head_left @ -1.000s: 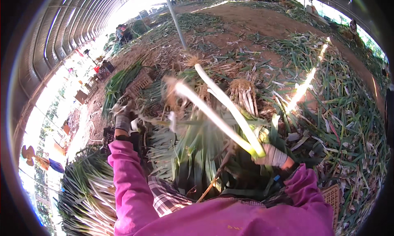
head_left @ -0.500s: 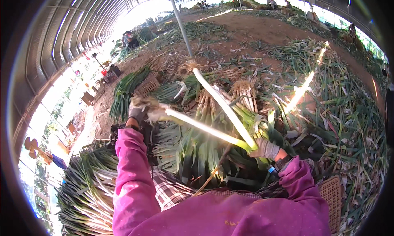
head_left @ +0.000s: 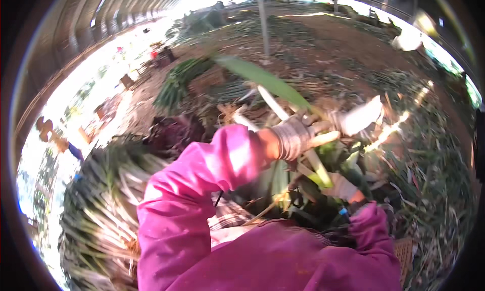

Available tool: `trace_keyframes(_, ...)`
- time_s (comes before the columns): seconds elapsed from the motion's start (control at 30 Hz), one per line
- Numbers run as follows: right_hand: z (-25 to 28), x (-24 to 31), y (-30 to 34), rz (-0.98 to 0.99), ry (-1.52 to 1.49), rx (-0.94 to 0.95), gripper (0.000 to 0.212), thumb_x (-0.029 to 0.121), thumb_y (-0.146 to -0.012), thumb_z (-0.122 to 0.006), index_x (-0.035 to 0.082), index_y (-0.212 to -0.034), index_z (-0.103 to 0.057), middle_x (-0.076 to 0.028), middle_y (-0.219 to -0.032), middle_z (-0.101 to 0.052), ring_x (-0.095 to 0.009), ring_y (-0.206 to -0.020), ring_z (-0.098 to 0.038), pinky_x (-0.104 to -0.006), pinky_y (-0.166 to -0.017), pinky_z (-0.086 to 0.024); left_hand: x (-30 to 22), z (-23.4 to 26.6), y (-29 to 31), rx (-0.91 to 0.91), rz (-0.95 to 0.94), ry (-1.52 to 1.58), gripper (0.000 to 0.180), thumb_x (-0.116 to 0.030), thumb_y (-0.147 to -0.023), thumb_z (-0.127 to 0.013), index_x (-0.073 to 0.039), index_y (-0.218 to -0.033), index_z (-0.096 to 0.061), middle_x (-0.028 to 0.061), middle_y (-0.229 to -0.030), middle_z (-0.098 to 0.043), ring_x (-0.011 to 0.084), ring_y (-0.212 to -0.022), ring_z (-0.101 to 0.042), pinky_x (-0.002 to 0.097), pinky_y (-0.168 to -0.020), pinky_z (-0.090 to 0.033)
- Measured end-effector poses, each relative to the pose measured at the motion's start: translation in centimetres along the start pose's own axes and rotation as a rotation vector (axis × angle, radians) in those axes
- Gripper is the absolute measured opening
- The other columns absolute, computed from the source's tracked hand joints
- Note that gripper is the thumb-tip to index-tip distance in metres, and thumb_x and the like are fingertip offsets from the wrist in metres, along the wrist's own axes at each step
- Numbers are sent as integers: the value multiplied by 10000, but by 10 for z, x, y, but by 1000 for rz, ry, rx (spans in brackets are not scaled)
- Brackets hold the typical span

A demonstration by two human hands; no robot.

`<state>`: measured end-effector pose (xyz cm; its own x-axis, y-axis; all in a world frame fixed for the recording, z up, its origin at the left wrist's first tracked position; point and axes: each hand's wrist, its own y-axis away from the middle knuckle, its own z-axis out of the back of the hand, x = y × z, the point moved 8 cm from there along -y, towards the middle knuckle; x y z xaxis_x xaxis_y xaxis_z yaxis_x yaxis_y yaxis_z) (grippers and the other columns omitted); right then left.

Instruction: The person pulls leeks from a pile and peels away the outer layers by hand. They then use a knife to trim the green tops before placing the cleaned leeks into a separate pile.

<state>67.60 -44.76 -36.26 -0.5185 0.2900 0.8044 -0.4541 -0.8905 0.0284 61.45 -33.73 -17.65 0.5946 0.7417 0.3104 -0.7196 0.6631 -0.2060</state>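
My gloved left hand [head_left: 295,137] reaches across in front of me to the right. Its fingers close round a peeled green onion leaf [head_left: 265,78]; a torn whitish sheath [head_left: 361,116] sticks out beyond the fingers, and blur hides whether it is the same piece. Lower down, my gloved right hand [head_left: 341,188] grips long green onions [head_left: 319,169] near where the white stalk turns green. Their white stalks slant up and away to the left, passing behind my left hand. Cut leaves lie under both hands.
To my left lies a large pile of green onions [head_left: 113,210]. Leaf waste [head_left: 429,154] covers the ground on the right. A plastic crate [head_left: 402,255] stands by my right elbow. Further off are a green bundle [head_left: 184,81] and a metal post [head_left: 264,25]. A pale blurred piece [head_left: 408,38] shows at upper right.
My left hand has swung from the onions' root end at the left across to the right, now with a leaf in it. My right hand keeps its grip. The view has shifted.
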Motion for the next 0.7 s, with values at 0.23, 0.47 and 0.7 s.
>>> trace_keyframes(0.23, 23, 98, -25, 358, 859, -31, 231, 192, -686, -635, 78, -881, -584, -116, -719, -581, -319, -657, -574, -410, -599, -477, 20, 20, 144, 27, 437, -180, 559, -277, -721, -614, -136, -1239, -459, 76, -867, -552, 247, -721, -593, 399, -630, -475)
trace_keyframes(0.47, 81, 352, -52, 956, 497, -577, 655, 147, -658, -726, 93, -1265, -487, -99, -1253, -521, -275, -1172, -469, -412, -1080, -238, 19, 181, 417, -148, 1304, -378, 492, -185, -695, -734, -150, -1155, -563, 99, -1053, -629, 264, -935, -625, 358, -807, -499)
trace_keyframes(0.7, 113, 176, -95, 556, 691, -666, 436, 65, -759, -648, 38, -1179, -535, -146, -1171, -550, -281, -1067, -530, -360, -929, -418, -95, 190, 702, -496, 1910, -428, 502, -251, -674, -754, -124, -1116, -553, 100, -927, -653, 221, -812, -626, 322, -731, -494)
